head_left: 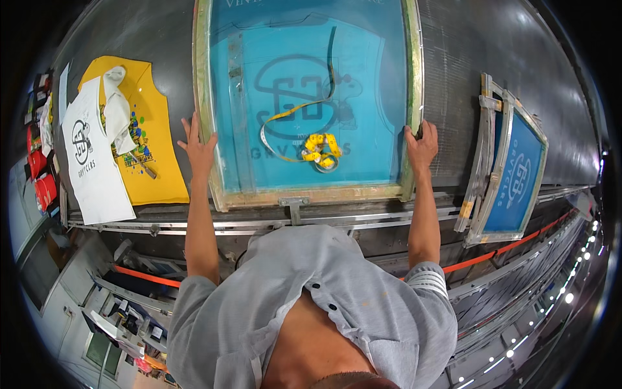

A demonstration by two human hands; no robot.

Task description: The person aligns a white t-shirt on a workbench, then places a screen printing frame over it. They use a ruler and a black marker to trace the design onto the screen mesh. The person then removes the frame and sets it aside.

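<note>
A large screen-printing frame point(315, 196) with sheer blue mesh fills the upper middle; a dark logo and shirt outline show on or through it. A yellow tape measure point(317, 149) lies bunched on the mesh, one strand trailing upward, beside what looks like a small roll. At the frame's left rail, my left hand point(197, 149) has its fingers spread, the thumb side touching the wood. Opposite it, my right hand point(421, 144) grips the right rail with curled fingers. Both forearms come up from either side of my grey-shirted body.
A yellow garment piece point(165, 168) with a printed white piece point(97, 188), white cloth point(116, 97) and small tool point(146, 167) lies left. Smaller blue screen frames point(518, 175) lie right on the dark table point(473, 39). Metal rail point(162, 228) runs along the near edge.
</note>
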